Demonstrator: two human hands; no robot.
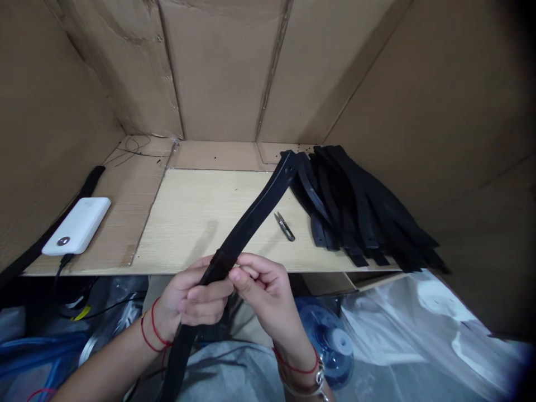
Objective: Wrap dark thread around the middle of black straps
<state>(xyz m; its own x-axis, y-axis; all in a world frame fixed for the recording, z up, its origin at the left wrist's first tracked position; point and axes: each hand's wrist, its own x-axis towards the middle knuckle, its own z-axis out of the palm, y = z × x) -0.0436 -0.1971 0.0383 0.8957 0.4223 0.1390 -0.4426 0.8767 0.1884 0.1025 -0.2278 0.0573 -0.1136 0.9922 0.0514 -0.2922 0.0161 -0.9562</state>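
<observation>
Brown cardboard walls [221, 72] are standing around a pale wooden board [201, 212]. Black straps [364, 206] are lying in a heap on it. One long black strap [247, 231] is up above the board's front edge, and the left hand [188, 298] and right hand [262, 290] are pinching it. Little steel snips [285, 226] are lying beside the heap.

Pale wood board [180, 215], smooth, with a faint satin sheen. Above it, a black rubbery strap [247, 223], matt with soft highlights along its edges (possibly plastic, hard to tell), and on its right, a heap of matching straps [360, 212]. On it too, steel thread snips [285, 226], bright and polished. Left of it, a glossy white plastic power bank [75, 226]. Behind it, rough brown corrugated cardboard [221, 72]. Below it, crinkled, shiny clear plastic sheeting [419, 329].
</observation>
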